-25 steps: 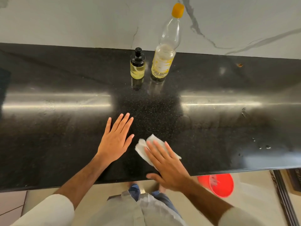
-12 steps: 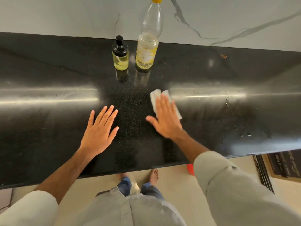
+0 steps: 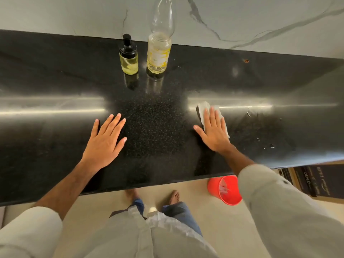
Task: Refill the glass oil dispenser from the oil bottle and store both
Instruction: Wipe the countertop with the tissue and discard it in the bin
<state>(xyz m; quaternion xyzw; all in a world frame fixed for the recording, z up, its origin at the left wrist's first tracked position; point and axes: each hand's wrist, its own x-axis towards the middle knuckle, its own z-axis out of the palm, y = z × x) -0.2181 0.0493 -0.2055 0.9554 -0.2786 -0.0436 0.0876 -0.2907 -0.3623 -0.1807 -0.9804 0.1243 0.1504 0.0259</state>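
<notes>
Sliding rightward across the bench (image 3: 55,75), the right hand (image 3: 214,130) is now pressing the white cloth (image 3: 203,107) well to the right of where it was wiping half a second ago, at the near end of the bright reflected streak. Its fingers are lying straight and flat on the cloth, not curling round it. The left hand (image 3: 105,141) is staying put, resting palm-down on the dark stone with fingers spread and holding nothing.

At the back of the bench, near the marble wall (image 3: 65,15), the glass oil dispenser (image 3: 128,57) is standing upright with its black pump top on and pale oil inside. Just beside it on the right, the oil bottle (image 3: 159,47) is standing upright too, holding oil in its lower part; its cap is running out of view. Both are sitting well apart from the hands.

Below the bench edge, an orange bucket (image 3: 225,189) is sitting on the floor.
</notes>
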